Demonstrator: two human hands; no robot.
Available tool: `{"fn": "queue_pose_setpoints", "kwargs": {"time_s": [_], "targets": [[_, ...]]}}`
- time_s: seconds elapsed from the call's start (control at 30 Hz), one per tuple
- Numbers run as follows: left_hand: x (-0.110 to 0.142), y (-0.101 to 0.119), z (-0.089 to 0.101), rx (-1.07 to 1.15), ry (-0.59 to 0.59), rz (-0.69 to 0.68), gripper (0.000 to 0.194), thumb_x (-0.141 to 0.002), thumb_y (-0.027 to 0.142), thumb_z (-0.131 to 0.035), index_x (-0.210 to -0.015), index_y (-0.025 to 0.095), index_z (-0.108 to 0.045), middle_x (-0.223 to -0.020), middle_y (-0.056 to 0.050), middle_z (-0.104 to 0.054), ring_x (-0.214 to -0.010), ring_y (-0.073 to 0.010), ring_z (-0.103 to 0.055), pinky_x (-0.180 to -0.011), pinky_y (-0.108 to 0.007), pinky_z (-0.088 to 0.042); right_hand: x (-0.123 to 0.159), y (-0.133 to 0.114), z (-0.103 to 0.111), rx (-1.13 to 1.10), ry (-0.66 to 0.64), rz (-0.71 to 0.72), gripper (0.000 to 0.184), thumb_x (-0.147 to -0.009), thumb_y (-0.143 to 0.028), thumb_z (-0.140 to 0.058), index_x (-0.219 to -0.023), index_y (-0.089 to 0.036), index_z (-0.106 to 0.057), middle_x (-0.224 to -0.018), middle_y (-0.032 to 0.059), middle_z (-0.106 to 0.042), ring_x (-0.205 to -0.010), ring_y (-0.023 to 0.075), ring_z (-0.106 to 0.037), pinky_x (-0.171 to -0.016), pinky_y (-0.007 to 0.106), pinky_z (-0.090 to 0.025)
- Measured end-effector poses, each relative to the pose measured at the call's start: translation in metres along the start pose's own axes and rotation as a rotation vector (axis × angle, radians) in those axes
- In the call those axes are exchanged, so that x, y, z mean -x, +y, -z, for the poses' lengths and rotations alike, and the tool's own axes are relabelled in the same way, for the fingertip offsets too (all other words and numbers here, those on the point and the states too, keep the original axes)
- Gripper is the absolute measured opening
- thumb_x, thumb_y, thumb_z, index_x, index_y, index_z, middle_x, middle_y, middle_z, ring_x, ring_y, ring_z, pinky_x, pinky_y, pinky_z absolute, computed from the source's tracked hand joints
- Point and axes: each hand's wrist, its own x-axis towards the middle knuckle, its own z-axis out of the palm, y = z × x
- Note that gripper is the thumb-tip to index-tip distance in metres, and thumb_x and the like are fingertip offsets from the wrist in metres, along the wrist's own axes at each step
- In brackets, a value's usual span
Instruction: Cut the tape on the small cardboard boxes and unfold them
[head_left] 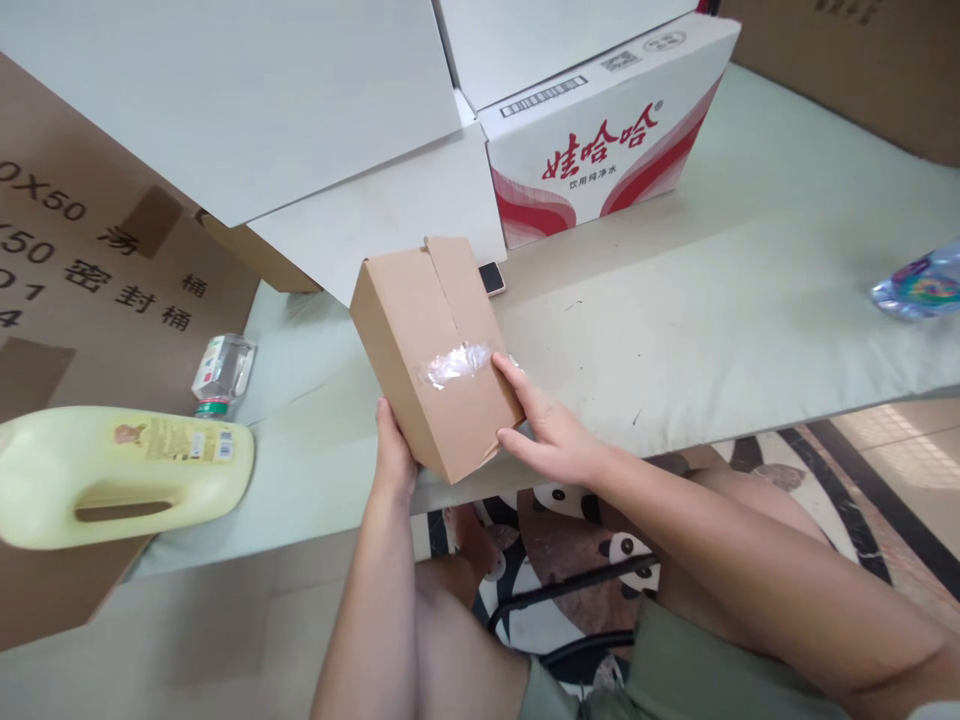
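Note:
A small brown cardboard box (431,340) is tilted above the near edge of the pale green table (750,300). A crumpled strip of clear tape (455,363) crosses its closed top flaps. My left hand (394,450) grips the box from below at its near left corner, most fingers hidden behind it. My right hand (544,425) holds the box's right side, thumb and forefinger pressed against the edge beside the tape.
A yellow plastic jug (120,475) lies at the left on brown cardboard, a small clear bottle (221,372) behind it. A white and red carton (600,130) and white boxes (300,120) stand at the back. A crumpled plastic bottle (919,285) lies far right. A dark phone (492,278) peeks out behind the box.

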Motion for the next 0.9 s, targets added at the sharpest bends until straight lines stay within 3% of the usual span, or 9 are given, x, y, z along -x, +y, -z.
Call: {"fn": "queue_pose_setpoints", "kwargs": {"time_s": [0.9], "targets": [[0.0008, 0.0006, -0.0039, 0.008, -0.006, -0.024, 0.068, -0.084, 0.071, -0.042, -0.117, 0.018, -0.067, -0.123, -0.012, -0.071, -0.122, -0.032, -0.061, -0.102, -0.045, -0.048, -0.0001, 0.0003, 0.0001, 0.04, -0.005, -0.021, 0.085, -0.09, -0.037, -0.053, -0.159, -0.033, -0.004, -0.164, 0.0075, -0.027, -0.143, 0.0331, -0.041, -0.11, 0.056, -0.043]]}}
